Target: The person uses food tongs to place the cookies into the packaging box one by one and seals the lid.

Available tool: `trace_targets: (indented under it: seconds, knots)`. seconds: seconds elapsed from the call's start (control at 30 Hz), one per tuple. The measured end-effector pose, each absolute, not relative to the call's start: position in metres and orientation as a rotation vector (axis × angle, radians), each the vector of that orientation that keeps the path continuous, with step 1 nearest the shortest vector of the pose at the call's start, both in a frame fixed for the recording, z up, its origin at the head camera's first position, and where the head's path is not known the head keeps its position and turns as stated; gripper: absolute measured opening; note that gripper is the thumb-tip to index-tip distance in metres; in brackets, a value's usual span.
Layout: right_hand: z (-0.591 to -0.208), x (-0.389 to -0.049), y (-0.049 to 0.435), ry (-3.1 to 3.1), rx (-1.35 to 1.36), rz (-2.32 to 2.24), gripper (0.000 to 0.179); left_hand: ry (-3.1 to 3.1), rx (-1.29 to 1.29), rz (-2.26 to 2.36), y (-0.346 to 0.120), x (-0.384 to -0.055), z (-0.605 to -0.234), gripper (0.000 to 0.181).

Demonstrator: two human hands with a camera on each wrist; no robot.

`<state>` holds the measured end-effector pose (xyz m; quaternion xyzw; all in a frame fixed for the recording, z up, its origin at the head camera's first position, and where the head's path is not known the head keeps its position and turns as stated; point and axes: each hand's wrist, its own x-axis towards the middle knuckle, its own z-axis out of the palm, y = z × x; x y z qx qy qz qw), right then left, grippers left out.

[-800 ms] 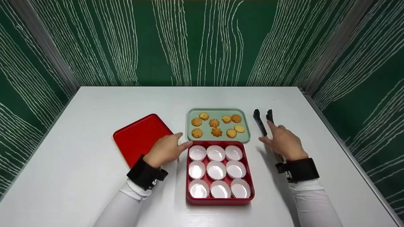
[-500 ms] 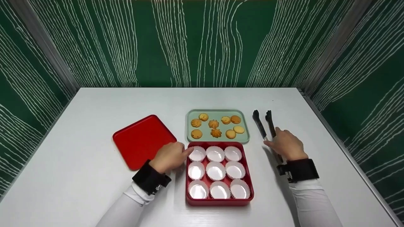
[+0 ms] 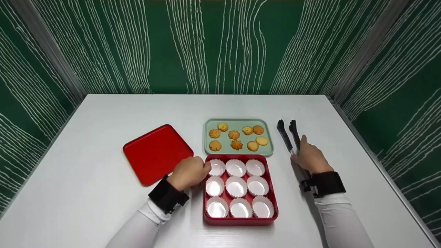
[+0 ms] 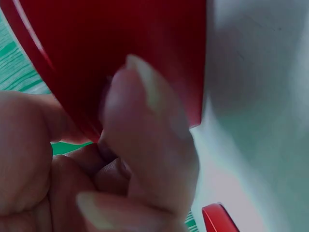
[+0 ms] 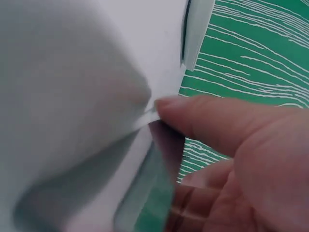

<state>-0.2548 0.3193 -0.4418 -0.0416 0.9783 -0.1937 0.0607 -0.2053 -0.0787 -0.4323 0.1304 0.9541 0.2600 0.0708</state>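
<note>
My left hand (image 3: 190, 171) holds the back left corner of a red square box (image 3: 241, 221). Its thumb lies over the rim, and in the left wrist view a curled finger (image 4: 149, 111) presses the box's red outer wall (image 4: 159, 34). Inside the box stand several white fluted paper cups (image 3: 236, 187) in rows. To the right, my right hand (image 3: 313, 158) grips a pair of tongs (image 3: 285, 136) with black tips, which point away and stand spread apart. In the right wrist view the thumb sits on the edge of the tongs' shiny metal arm (image 5: 149, 188).
Directly behind the box lies a pale green tray (image 3: 225, 151) with several cookies (image 3: 234, 134) of different shapes. A red square lid (image 3: 155, 155) lies at an angle left of the box. Green walls with white lines surround the white table (image 3: 86, 193).
My left hand has moved from beside the box onto its corner, its fingers now curled in. My right hand has drawn back along the tongs and closed round them.
</note>
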Motion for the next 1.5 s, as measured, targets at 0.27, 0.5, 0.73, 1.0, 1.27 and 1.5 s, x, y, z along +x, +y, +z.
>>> trace_targets:
  seconds: [0.27, 0.5, 0.73, 1.0, 1.27, 1.5]
  knots:
    - [-0.438, -0.255, 0.326, 2.983, -0.176, -0.636, 0.046, 2.903, 0.384, 0.75, -0.075, -0.204, -0.432, 0.045]
    - [-0.424, -0.249, 0.319, 3.025, -0.078, -0.781, 0.058, 2.917, 0.389, 0.727, -0.074, -0.204, -0.435, 0.045]
    - [-0.396, -0.238, 0.287, 2.988, -0.301, -0.809, 0.053, 2.943, 0.424, 0.683, -0.073, -0.205, -0.435, 0.044]
    - [-0.382, -0.247, 0.258, 2.9, -0.499, -0.544, 0.047, 2.956, 0.44, 0.672, -0.073, -0.204, -0.435, 0.044]
    - [-0.362, -0.258, 0.23, 2.805, -0.52, -0.329, 0.035, 2.929, 0.429, 0.706, -0.074, -0.205, -0.435, 0.044]
    - [-0.35, -0.267, 0.214, 2.779, -0.53, -0.188, 0.036, 2.945, 0.459, 0.689, -0.073, -0.205, -0.436, 0.046]
